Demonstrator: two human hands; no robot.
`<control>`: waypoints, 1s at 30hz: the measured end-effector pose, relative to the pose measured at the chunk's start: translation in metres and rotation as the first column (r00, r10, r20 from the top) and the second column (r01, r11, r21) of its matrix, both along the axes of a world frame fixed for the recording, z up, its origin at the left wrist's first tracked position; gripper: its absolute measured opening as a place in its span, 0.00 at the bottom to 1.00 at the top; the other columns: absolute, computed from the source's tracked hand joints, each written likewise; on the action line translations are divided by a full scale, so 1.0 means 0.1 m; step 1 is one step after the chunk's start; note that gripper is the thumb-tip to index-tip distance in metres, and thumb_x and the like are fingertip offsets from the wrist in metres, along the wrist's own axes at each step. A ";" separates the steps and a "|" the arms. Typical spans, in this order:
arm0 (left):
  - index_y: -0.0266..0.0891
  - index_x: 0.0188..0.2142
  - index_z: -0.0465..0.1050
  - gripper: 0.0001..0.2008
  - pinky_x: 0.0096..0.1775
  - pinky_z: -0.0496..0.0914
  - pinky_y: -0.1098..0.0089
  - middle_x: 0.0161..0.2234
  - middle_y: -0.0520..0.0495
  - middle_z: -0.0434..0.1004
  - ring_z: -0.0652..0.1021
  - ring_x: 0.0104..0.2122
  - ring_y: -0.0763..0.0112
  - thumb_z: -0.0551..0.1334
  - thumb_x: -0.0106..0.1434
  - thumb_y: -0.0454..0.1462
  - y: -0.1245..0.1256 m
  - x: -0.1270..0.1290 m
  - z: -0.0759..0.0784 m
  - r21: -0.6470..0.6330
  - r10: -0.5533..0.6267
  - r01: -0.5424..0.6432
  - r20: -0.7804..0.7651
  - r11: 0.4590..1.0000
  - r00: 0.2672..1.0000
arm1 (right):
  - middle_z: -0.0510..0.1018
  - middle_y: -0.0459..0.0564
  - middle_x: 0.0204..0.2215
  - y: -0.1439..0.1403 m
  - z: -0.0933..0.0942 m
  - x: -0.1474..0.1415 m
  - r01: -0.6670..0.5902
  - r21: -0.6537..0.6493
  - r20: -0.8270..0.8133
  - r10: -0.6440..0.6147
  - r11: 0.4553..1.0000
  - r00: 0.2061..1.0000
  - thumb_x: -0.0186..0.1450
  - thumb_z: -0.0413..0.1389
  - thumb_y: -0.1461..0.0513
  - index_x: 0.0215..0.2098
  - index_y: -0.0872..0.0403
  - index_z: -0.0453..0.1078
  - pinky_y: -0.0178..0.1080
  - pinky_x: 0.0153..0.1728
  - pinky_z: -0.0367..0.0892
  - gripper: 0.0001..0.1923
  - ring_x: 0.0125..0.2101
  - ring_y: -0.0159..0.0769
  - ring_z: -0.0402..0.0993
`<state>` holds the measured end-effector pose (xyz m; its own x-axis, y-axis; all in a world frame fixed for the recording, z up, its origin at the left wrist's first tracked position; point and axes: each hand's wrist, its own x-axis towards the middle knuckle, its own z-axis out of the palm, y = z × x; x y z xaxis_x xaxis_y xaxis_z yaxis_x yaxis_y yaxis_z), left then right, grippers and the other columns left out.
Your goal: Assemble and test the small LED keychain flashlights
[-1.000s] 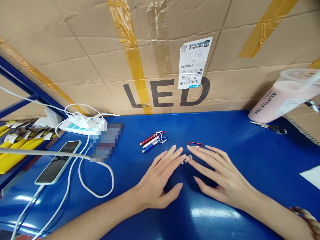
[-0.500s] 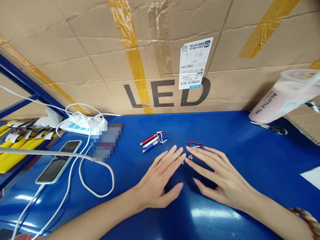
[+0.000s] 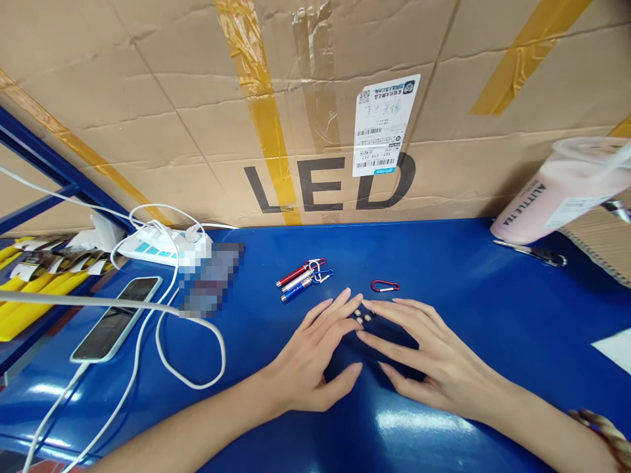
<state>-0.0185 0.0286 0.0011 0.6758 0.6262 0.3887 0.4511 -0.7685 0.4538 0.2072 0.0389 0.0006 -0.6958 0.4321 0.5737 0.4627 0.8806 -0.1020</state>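
Small silver button cells (image 3: 363, 316) lie on the blue table (image 3: 493, 309) between my fingertips, just beyond them, equally near both hands. My left hand (image 3: 308, 358) and right hand (image 3: 428, 355) rest flat, fingers spread, holding nothing. Farther off: a red clip (image 3: 385, 286), three little torches (image 3: 300, 279) angled far-right, a box (image 3: 315, 112) reading "LED", a cup (image 3: 557, 194) marked "ALITTLE TEA".

Glossy blue table (image 3: 493, 302) against a taped cardboard wall (image 3: 148, 98).
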 end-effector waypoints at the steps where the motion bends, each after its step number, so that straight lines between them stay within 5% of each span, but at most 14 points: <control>1: 0.34 0.53 0.55 0.18 0.60 0.52 0.57 0.62 0.33 0.55 0.51 0.64 0.59 0.53 0.63 0.33 0.00 0.00 0.00 -0.005 0.000 0.000 0.002 1.000 1.000 | 0.70 0.58 0.52 0.00 0.00 0.00 -0.001 0.000 -0.002 0.001 1.000 1.000 0.63 0.53 0.66 0.52 0.52 0.67 0.50 0.51 0.63 0.19 0.56 0.43 0.62; 7: 0.34 0.50 0.57 0.16 0.59 0.55 0.56 0.61 0.31 0.56 0.53 0.63 0.57 0.53 0.63 0.33 -0.01 0.01 -0.01 0.003 0.024 -0.024 0.023 1.000 0.999 | 0.71 0.59 0.51 0.01 0.02 -0.02 -0.007 0.000 -0.014 0.007 1.000 1.000 0.62 0.54 0.67 0.52 0.53 0.67 0.50 0.50 0.64 0.19 0.55 0.43 0.63; 10: 0.36 0.43 0.63 0.08 0.56 0.59 0.58 0.55 0.35 0.65 0.60 0.61 0.55 0.53 0.63 0.32 -0.01 0.02 0.00 0.052 0.125 -0.130 0.091 0.990 0.988 | 0.72 0.58 0.50 0.02 0.02 -0.01 0.013 0.009 -0.049 -0.012 1.000 0.999 0.63 0.53 0.68 0.51 0.54 0.68 0.48 0.49 0.65 0.17 0.53 0.42 0.66; 14: 0.38 0.31 0.68 0.07 0.44 0.65 0.62 0.37 0.44 0.73 0.75 0.42 0.62 0.53 0.63 0.32 -0.02 0.06 0.02 0.088 0.265 -0.275 0.108 0.957 0.958 | 0.75 0.57 0.45 0.02 0.02 0.02 0.030 0.031 -0.127 -0.026 0.999 0.992 0.63 0.52 0.70 0.48 0.54 0.70 0.45 0.45 0.67 0.15 0.48 0.39 0.70; 17: 0.37 0.26 0.68 0.10 0.35 0.64 0.65 0.31 0.46 0.71 0.72 0.30 0.68 0.53 0.62 0.34 -0.01 0.08 0.01 0.082 0.325 -0.325 0.012 0.942 0.946 | 0.76 0.55 0.42 0.01 0.02 0.03 0.031 0.046 -0.160 -0.023 0.998 0.987 0.63 0.52 0.71 0.46 0.54 0.70 0.44 0.43 0.68 0.14 0.45 0.38 0.71; 24: 0.36 0.29 0.70 0.08 0.34 0.63 0.64 0.33 0.46 0.72 0.70 0.32 0.67 0.54 0.62 0.34 0.01 0.09 -0.02 0.012 0.364 -0.364 -0.044 0.931 0.930 | 0.76 0.54 0.40 0.01 0.02 0.02 0.042 0.041 -0.162 -0.035 0.998 0.986 0.64 0.51 0.70 0.43 0.53 0.72 0.43 0.41 0.67 0.13 0.43 0.37 0.72; 30: 0.38 0.43 0.71 0.11 0.43 0.66 0.61 0.42 0.43 0.73 0.72 0.42 0.62 0.53 0.63 0.33 0.01 0.07 -0.05 -0.032 0.309 -0.310 -0.037 0.950 0.950 | 0.75 0.55 0.41 0.02 0.01 0.02 0.027 0.007 -0.148 -0.025 1.000 0.989 0.64 0.51 0.70 0.44 0.55 0.71 0.44 0.42 0.67 0.12 0.45 0.38 0.71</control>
<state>-0.0111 0.0298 -0.0039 0.4577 0.8202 0.3433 0.6787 -0.5717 0.4610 0.2094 0.0404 0.0018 -0.5915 0.4432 0.6736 0.4660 0.8696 -0.1630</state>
